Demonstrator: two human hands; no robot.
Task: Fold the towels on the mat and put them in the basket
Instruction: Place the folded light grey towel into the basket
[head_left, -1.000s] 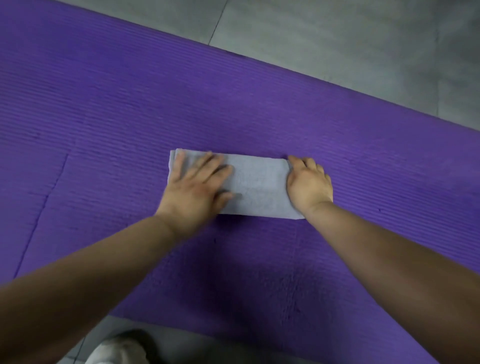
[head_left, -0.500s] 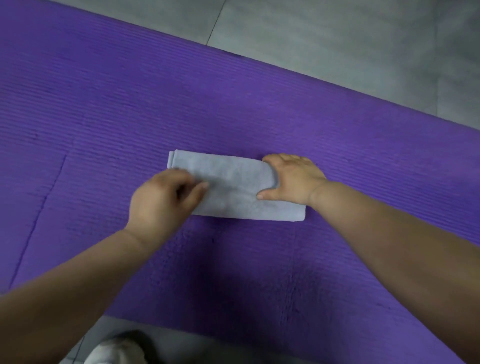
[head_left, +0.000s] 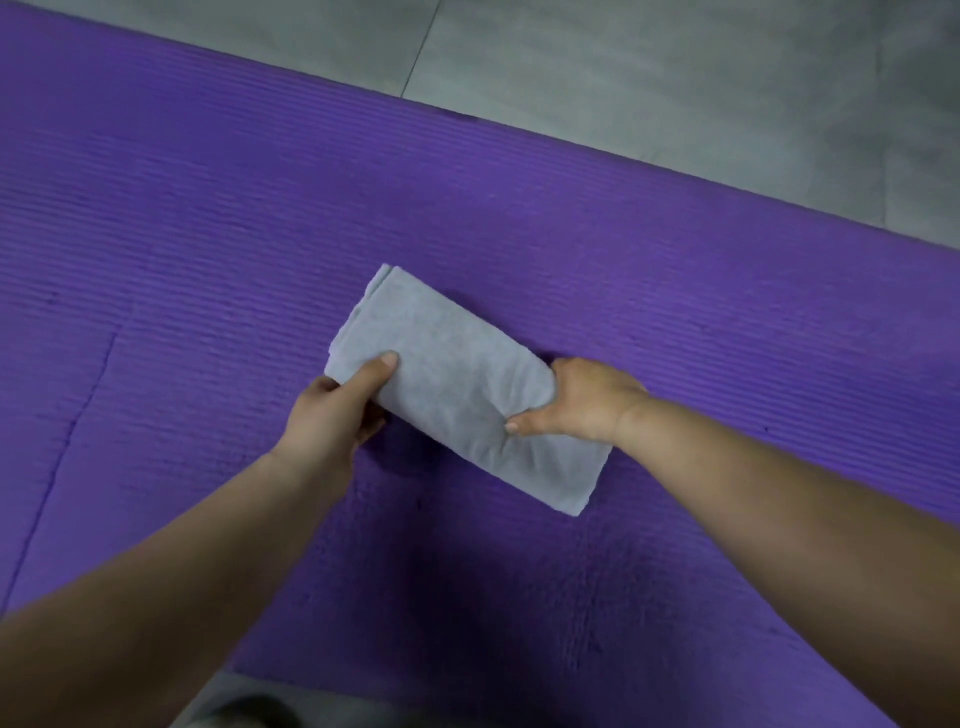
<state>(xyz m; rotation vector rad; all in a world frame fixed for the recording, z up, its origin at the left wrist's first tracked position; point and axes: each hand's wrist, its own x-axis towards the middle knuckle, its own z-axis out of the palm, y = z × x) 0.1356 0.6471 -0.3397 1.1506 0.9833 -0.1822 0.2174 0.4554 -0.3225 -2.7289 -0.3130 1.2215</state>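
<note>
On mat (head_left: 208, 260): folded towel (head_left: 457, 384) diagonal, far-left to near-right.

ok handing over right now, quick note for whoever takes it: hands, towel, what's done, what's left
Left hand pinches the grey towel at its left edge, thumb on top. Right hand grips its right edge.
The towel sits slantwise on the purple mat, already folded to a narrow rectangle.
Left: perhaps one more fold, then the basket, which is not in view.
</note>
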